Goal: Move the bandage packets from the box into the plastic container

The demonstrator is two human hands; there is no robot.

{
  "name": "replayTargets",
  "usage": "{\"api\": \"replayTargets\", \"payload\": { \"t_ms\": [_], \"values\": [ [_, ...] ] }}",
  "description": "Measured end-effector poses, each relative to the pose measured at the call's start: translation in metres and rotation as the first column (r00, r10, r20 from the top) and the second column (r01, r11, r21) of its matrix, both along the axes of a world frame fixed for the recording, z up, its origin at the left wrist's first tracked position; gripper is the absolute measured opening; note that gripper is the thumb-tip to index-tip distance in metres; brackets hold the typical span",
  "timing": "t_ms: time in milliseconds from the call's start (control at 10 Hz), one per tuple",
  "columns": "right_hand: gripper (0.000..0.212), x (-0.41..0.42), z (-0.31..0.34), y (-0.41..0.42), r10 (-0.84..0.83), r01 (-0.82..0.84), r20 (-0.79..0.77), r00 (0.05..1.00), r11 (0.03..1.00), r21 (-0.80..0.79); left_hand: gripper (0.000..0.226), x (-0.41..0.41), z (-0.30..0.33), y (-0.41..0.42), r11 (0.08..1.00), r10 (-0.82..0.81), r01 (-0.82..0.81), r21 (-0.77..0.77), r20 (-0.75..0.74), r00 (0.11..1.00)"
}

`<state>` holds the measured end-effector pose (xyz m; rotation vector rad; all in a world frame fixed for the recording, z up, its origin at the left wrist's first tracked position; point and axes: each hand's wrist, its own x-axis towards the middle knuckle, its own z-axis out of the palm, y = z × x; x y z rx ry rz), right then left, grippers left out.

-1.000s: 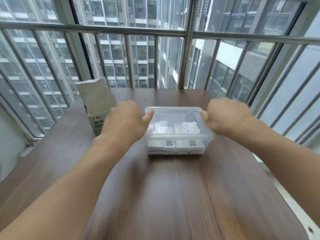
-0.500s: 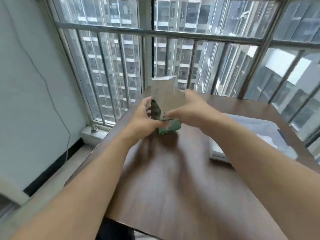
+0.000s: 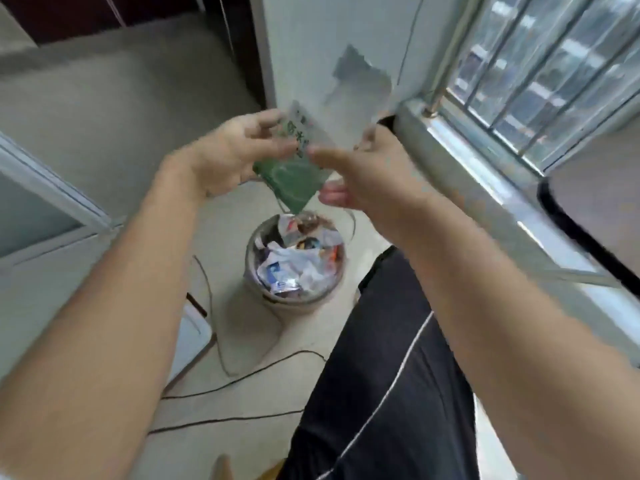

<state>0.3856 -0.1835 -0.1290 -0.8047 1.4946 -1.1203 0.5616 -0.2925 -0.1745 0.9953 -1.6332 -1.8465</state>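
Obs.: both hands hold the box [image 3: 294,168] out in front, tilted, one corner pointing down, directly above a waste bin [image 3: 294,261] on the floor [image 3: 104,98]

Left hand [image 3: 235,154]: fingers curled round the box's left edge, thumb on the printed green face. Grips it

Right hand [image 3: 360,174]: on the box's right side; thumb lies across the front near the upper part, fingers wrap behind. Frame is motion-blurred, so exact finger contact is hard to read, but the hand appears clamped on the box

Box: green and white card, flap end up toward the wall [image 3: 329,36]. Whether anything remains inside cannot be told from this angle

Bin: round, full of crumpled wrappers and paper. Cables [image 3: 242,375] run over the floor beside it. A dark trouser leg [image 3: 398,375] with a white stripe sits at lower right

Plastic container and bandage packets: not in view. Only an edge of the tabletop [image 3: 595,209] shows at far right, by the barred window [image 3: 536,74]

Judgement: holding the box over the bin, corner down, suggests it is taken as empty and about to be discarded, so the transfer is probably done. Two-handed hold looks suited to squashing or aiming the card before release. Risk: a leftover packet going into the bin with it
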Motion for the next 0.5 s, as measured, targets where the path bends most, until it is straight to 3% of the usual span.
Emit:
{"api": "replayTargets", "payload": {
  "t_ms": [100, 200, 300, 500],
  "values": [
    [0.035, 0.037, -0.092, -0.013, -0.128, 0.052, 0.254, 0.959, 0.957, 0.284, 0.053, 0.026, -0.082, 0.007, 0.986, 0.148, -0.161, 0.048, 0.196, 0.969],
    [0.033, 0.060, -0.166, -0.023, -0.271, 0.027, 0.416, 0.868, 0.863, 0.504, 0.056, 0.045, -0.158, 0.021, 0.980, 0.171, -0.198, 0.036, 0.367, 0.914],
    [0.032, 0.069, -0.213, -0.026, -0.374, 0.026, 0.443, 0.815, 0.787, 0.616, 0.080, 0.040, -0.203, 0.036, 0.981, 0.188, -0.139, -0.135, 0.482, 0.856],
    [0.043, 0.050, -0.223, -0.018, -0.425, 0.008, 0.420, 0.802, 0.710, 0.704, 0.095, 0.016, -0.245, 0.043, 0.976, 0.196, -0.080, -0.203, 0.651, 0.734]
  ]
}}
